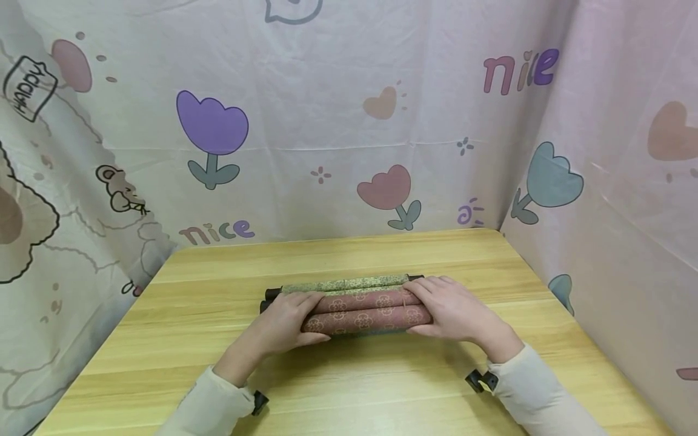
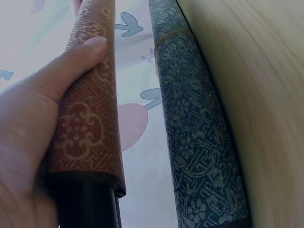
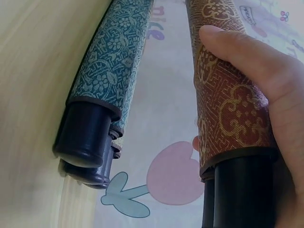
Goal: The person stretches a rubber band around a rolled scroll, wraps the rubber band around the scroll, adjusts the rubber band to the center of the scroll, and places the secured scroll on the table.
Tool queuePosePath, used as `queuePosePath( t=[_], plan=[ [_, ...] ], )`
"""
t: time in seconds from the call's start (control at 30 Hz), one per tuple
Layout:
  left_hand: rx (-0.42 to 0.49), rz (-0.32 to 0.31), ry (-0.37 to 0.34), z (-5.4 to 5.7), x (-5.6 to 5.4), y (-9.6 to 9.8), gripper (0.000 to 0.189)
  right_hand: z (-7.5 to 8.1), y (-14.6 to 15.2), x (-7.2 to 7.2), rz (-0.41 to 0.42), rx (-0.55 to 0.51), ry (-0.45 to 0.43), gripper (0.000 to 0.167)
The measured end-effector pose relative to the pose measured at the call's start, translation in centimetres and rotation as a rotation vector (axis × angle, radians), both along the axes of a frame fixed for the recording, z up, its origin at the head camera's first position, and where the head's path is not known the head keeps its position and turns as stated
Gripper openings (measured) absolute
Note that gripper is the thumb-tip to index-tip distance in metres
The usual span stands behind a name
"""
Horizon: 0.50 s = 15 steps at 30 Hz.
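Between my two hands, a red brocade scroll (image 1: 365,319) with gold flower patterns spans level, showing two rolls side by side. My left hand (image 1: 286,321) grips its left end, thumb (image 2: 80,59) laid along the cloth near the black end knob (image 2: 88,204). The right end is held by my right hand (image 1: 455,310), thumb (image 3: 237,50) on the near side. In both wrist views a gap separates the red scroll from a blue brocade scroll (image 2: 194,128) low over the wooden table. Behind the red one lies a yellow-green scroll (image 1: 354,283) with dark knobs.
The pale wooden table (image 1: 382,387) reaches back to a printed cloth (image 1: 305,121) with tulips and lettering, which also hangs along both sides. Dark clips (image 1: 482,380) sit at both sleeve cuffs. In the right wrist view, several black knobs (image 3: 83,135) cluster at the blue scroll's end.
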<state>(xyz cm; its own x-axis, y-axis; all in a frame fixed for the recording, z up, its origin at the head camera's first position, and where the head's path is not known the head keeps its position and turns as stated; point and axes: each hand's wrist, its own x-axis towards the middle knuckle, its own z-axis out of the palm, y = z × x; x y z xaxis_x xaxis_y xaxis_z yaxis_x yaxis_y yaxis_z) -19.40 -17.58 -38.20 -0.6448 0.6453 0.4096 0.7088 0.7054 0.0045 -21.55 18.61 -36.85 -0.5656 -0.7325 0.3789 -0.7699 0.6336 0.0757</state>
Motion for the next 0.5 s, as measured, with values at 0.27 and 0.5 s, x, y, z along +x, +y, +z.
queuePosePath(
  t=[0.27,0.5],
  plan=[
    [-0.026,-0.017,0.092,-0.29,-0.17,-0.1,0.079,-0.16,-0.35,-0.05,0.007,0.05,0.048,0.077],
    [-0.052,0.0,0.048,-0.2,0.04,0.08,0.079,-0.52,-0.86,0.1,-0.004,0.079,0.053,0.081]
  ],
)
